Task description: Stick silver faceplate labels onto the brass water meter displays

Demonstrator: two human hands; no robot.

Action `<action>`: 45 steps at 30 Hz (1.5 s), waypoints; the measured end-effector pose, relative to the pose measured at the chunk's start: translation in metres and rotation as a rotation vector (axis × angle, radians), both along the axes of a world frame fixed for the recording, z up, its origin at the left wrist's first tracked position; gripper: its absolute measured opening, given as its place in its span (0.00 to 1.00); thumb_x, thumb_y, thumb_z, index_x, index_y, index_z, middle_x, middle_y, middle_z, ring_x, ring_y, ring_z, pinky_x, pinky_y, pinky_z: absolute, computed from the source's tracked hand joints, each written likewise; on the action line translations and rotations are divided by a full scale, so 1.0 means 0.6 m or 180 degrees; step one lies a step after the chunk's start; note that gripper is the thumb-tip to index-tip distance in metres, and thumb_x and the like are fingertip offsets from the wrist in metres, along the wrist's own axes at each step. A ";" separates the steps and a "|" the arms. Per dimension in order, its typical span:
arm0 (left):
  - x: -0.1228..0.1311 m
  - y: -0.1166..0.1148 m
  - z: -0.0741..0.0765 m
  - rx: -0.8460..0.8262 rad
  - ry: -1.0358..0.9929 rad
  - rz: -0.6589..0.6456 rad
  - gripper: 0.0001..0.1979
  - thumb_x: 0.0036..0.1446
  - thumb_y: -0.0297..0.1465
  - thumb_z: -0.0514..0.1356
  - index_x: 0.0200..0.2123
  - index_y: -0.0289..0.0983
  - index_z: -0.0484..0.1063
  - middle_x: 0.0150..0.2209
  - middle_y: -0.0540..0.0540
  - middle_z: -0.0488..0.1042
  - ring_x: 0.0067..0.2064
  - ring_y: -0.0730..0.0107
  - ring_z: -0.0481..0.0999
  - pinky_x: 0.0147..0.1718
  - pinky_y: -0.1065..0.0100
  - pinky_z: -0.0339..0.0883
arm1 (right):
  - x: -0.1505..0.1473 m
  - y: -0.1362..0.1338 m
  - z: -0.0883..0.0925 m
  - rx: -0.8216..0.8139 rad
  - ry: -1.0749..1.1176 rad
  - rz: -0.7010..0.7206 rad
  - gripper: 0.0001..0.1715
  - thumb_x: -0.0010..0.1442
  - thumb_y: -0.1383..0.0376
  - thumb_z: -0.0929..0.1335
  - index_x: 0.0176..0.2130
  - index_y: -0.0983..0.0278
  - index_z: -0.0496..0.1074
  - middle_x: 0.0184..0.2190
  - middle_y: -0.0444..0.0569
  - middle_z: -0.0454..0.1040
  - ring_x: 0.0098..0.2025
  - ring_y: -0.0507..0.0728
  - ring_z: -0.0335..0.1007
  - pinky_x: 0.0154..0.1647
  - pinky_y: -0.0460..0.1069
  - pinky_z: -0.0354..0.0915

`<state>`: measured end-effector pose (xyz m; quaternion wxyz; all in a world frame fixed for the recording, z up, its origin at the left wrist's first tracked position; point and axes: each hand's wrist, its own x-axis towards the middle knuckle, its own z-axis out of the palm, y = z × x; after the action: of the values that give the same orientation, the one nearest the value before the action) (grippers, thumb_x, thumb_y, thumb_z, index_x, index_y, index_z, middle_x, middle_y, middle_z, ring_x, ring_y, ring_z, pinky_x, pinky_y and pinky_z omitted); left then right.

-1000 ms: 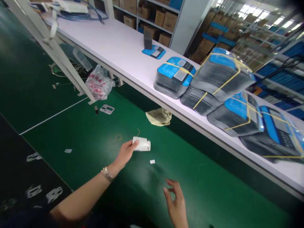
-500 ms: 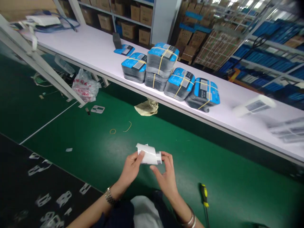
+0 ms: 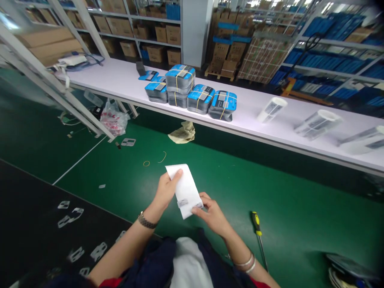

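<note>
Paper strip looks white, 2 grey-printed labels near its lower end.

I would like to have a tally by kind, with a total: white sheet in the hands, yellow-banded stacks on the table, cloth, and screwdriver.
White sheet held by left hand and right hand: 1
Yellow-banded stacks: 5
Cloth: 1
Screwdriver: 1
Total: 8

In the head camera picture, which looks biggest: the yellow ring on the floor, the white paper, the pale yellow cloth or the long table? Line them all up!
1. long table
2. white paper
3. pale yellow cloth
4. yellow ring

The paper looks nearer the camera, so its real size against the cloth is unsure.
</note>
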<state>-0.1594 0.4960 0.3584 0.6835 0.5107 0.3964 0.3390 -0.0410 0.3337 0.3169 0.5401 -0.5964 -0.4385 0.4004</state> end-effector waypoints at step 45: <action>-0.017 -0.093 0.002 0.0895 0.0368 0.1114 0.48 0.50 0.41 0.75 0.69 0.43 0.55 0.71 0.33 0.57 0.66 0.53 0.65 0.65 0.51 0.58 | 0.037 -0.112 0.014 -0.0099 -0.0194 -0.0128 0.28 0.72 0.44 0.59 0.32 0.61 0.66 0.29 0.43 0.63 0.32 0.54 0.58 0.35 0.50 0.55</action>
<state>-0.1693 0.4400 0.3598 0.5126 0.5430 0.4662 0.4744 -0.0188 0.2663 0.3250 0.5250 -0.6253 -0.4363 0.3780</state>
